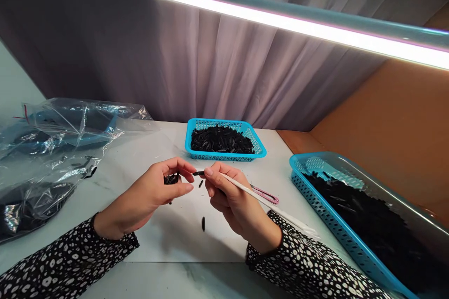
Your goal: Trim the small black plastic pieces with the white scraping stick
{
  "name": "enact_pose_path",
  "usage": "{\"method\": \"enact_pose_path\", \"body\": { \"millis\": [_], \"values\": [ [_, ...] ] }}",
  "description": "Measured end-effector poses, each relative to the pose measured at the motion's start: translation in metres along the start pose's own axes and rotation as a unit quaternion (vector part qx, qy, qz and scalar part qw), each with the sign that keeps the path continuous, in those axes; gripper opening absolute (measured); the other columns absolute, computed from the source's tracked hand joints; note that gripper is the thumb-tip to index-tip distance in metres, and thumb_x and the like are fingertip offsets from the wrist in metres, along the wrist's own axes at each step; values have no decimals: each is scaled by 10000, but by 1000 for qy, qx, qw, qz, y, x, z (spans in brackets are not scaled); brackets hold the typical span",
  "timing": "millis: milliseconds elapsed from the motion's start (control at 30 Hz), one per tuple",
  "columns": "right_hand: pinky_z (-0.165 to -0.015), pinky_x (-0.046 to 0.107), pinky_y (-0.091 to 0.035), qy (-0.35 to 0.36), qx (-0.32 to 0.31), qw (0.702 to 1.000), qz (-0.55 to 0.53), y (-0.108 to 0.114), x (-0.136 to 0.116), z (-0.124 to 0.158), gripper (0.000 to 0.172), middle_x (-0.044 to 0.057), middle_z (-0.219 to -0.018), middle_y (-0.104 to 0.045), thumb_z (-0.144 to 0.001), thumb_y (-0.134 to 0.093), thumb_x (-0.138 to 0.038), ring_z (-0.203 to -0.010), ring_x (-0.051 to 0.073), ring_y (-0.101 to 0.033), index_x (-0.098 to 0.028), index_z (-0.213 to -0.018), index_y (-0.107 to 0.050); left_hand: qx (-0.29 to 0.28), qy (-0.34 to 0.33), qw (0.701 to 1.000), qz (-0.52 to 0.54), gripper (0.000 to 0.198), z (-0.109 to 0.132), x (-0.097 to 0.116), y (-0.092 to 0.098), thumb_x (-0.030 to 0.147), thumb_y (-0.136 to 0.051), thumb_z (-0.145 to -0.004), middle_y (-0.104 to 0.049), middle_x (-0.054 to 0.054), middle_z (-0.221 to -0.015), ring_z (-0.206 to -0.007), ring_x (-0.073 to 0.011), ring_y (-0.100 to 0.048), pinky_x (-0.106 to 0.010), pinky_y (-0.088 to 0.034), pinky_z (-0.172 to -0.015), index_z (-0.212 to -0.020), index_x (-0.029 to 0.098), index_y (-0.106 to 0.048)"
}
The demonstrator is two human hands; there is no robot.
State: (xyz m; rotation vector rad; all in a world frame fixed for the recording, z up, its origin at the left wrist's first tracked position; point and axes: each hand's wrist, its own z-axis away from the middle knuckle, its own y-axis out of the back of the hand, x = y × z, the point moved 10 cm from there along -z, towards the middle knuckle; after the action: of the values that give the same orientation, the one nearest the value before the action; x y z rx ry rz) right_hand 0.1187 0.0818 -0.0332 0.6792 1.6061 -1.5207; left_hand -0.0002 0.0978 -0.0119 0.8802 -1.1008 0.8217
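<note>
My left hand point(154, 186) is curled around a small bunch of black pieces point(170, 179); its thumb and forefinger point toward the other hand. A slim black piece point(198, 173) juts from the pinched fingertips of my right hand point(229, 191), close to the left fingertips. A thin white stick point(259, 197) also lies in the right hand and runs back over the wrist; its far end is blurred. On the white work surface point(182, 238) below are a loose black piece point(203, 224) and a smaller one point(201, 183).
Behind the hands stands a blue basket point(224, 156) of black pieces. A larger blue basket point(326, 215), heaped with black pieces, is at right. A pink cutter point(266, 195) lies by my right hand. Clear plastic bags point(80, 126) cover the left side. A lamp tube point(280, 21) hangs above.
</note>
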Motion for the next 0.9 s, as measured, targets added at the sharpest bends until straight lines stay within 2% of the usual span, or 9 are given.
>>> {"method": "enact_pose_path", "body": {
  "millis": [133,267,433,567,700,800,900],
  "values": [
    [-390,213,-102,13,6,1000,18,1,-3,-1,326,-80,-536,-512,-746,-810,-406,-395,14,-168,-169,-678,-597,2,45,998,52,248,-1,-9,0,228,-625,-814,-675,-60,-1049,-624,-101,-418,-278,-318,-577,-1052,188,-682],
    [-405,221,-104,38,14,999,26,3,-7,-1,280,-87,-549,-495,-735,-822,-382,-413,23,-187,-158,-846,-696,1,41,997,64,310,0,-8,0,239,-650,-827,-645,-72,-1124,-663,-108,-484,-288,-352,-601,-1134,204,-629],
    [-416,232,-124,56,20,997,53,3,-10,1,278,-88,-533,-463,-754,-812,-393,-426,38,-215,-162,-868,-708,7,10,998,61,311,1,-3,1,348,-646,-899,-592,23,-768,-642,-122,-480,-269,-352,-584,-1156,210,-540],
    [-422,233,-130,55,22,996,70,3,-10,2,276,-85,-527,-461,-762,-799,-403,-429,42,-221,-165,-857,-696,13,-13,997,70,398,1,2,3,426,-700,-878,-663,9,-772,-610,-115,-476,-254,-301,-533,-1161,211,-521],
    [-409,217,-121,44,14,998,35,3,-7,0,204,-73,-553,-525,-774,-748,-350,-413,33,-187,-182,-799,-635,8,-9,997,81,476,2,0,2,515,-781,-794,-678,12,-682,-549,-102,-440,-254,-292,-529,-1054,200,-536],
    [-397,200,-140,26,0,999,-20,3,-2,-2,217,-43,-593,-591,-793,-654,-327,-410,37,-219,-196,-680,-524,-21,-7,996,84,479,2,-4,-4,520,-795,-788,-657,29,-644,-545,-98,-426,-246,-273,-519,-1042,209,-535],
    [-390,201,-126,3,-15,1000,-11,1,5,-3,274,-46,-581,-579,-825,-658,-366,-403,33,-212,-189,-662,-528,-77,4,991,106,491,3,-8,-15,492,-719,-877,-591,58,-595,-542,-102,-402,-239,-244,-494,-1239,228,-519]
  ]
}}
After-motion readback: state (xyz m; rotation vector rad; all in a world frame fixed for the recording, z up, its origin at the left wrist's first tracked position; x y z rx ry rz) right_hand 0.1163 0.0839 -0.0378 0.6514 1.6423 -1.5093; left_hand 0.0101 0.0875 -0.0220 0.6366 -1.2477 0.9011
